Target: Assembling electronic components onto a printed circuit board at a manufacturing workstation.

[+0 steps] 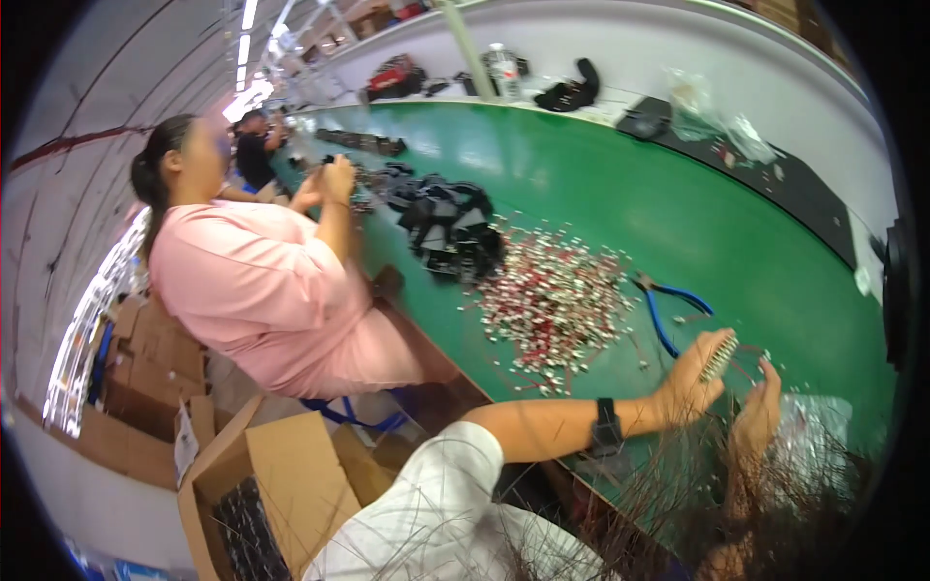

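My left hand [690,380], with a black band on its wrist, is closed around a row of small pale connectors [718,358] lined up along its fingers. Thin red wires [746,351] run from that row toward my right hand [758,414]. The right fingertips pinch the end of a red wire with a small white connector, partly hidden by the fingers. Just beyond the left hand lie pliers [655,315] with blue handles. Further left is a big heap of short red wires with white connectors [552,300].
A clear plastic bag [819,426] lies beside my right hand. Black parts [446,228] are piled past the wires. A person in pink [252,281] works to the left on the green table [581,165]. An open cardboard box [300,474] stands at lower left. Loose hair blurs the lower edge.
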### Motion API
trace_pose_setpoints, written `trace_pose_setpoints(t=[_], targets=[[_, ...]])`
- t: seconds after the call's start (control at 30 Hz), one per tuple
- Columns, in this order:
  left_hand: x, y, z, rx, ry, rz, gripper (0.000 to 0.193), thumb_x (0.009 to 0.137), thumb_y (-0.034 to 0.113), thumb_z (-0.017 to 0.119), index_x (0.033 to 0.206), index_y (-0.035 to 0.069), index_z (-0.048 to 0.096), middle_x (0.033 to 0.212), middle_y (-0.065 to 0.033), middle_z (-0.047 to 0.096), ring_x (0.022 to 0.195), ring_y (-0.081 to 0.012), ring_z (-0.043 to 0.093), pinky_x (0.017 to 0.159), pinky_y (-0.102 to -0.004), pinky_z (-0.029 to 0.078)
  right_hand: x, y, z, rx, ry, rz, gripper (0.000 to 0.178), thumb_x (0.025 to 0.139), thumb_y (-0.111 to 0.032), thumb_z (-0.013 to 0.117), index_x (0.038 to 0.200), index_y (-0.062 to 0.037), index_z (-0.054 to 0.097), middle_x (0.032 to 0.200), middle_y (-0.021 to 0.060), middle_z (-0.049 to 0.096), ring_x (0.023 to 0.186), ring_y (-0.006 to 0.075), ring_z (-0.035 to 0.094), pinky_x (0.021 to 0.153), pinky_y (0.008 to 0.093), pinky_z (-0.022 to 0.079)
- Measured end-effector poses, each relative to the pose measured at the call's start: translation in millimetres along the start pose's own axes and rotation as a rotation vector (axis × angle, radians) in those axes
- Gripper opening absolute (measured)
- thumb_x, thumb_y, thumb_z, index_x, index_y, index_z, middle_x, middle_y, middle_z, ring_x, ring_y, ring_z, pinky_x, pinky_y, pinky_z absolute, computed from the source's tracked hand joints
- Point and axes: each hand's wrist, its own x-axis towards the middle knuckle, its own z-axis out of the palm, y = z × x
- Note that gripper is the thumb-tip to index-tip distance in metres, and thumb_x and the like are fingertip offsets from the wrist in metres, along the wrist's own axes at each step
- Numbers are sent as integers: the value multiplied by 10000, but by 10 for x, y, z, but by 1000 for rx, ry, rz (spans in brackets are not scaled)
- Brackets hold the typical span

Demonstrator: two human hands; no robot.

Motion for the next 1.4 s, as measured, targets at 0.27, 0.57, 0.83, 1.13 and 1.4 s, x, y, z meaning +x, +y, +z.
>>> trace_pose_setpoints(t=[0.27,0.57,0.83,1.13,1.4], targets=[[94,-5,-2,-90,89,-125,668,795,22,533,1449,-9,397,1303,-149,514,1204,-260,509,1053,-341,396,-69,-396,-200,236,102,-14,144,1033,-72,463,1132,14,521,703,39,531,629,114,520,588,278,431],[90,126,48,4,-25,7,680,768,36,538,1434,-20,412,1310,-183,507,1226,-299,504,1077,-353,376,-163,-679,-258,-124,107,-584,168,874,-5,689,1036,15,650,798,152,666,609,285,634,543,364,489],[114,146,-74,129,-75,93,671,736,12,561,1393,-48,440,1285,-235,513,1200,-383,518,1070,-408,391,-137,-673,-35,-20,77,-324,154,875,-61,659,1006,-23,588,703,121,647,574,292,650,524,384,509],[82,161,-13,101,-165,125,617,775,-49,517,1390,-29,481,1258,-166,550,1121,-261,564,992,-345,440,-141,-595,-18,126,53,-210,95,883,20,621,964,11,571,634,77,602,511,124,584,494,263,462],[86,189,6,81,-216,77,580,772,-37,554,1350,-56,499,1255,-222,548,1120,-341,573,994,-378,449,-113,-512,-24,186,76,-226,103,904,-11,633,998,9,597,731,101,656,576,137,629,530,272,487]])
